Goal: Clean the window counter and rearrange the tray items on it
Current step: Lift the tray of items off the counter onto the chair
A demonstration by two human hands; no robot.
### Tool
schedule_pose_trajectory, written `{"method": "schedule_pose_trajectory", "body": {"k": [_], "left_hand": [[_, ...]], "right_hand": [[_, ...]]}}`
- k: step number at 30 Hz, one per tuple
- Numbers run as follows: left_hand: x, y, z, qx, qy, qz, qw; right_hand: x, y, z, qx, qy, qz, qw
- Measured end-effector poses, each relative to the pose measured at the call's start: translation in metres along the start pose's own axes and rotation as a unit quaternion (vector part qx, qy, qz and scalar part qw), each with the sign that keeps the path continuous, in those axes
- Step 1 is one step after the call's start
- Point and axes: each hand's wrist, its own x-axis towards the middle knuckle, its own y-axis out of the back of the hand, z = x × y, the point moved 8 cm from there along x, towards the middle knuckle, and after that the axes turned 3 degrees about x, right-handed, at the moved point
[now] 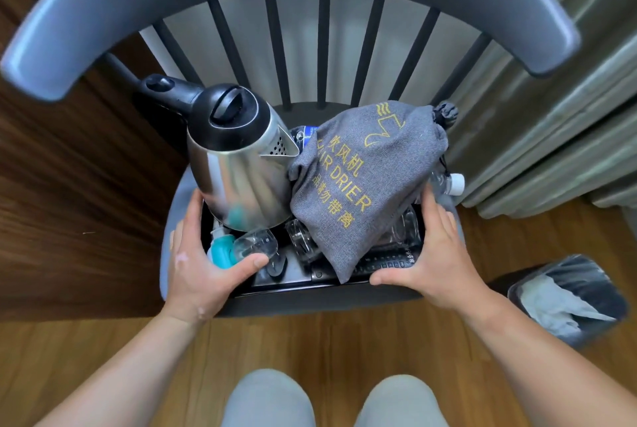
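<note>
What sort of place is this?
Probably a hotel guest room: a tray holds an electric kettle, a labelled hair drier bag and a water bottle, with curtains beside the chair.

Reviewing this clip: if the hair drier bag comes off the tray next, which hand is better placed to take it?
Right, probably. The right hand grips the tray just beside the hair drier bag; the left hand grips the opposite edge, with the kettle between it and the bag.
</note>
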Motion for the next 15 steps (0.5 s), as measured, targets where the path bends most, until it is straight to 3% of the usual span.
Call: {"method": "schedule_pose_trajectory", "body": {"k": [15], "left_hand": [[0.028,-0.013,-0.023,0.008,0.02,-0.031,0.999]], "right_hand": [[0.022,-0.017,0.01,-0.023,0.015,0.025,0.999]]}}
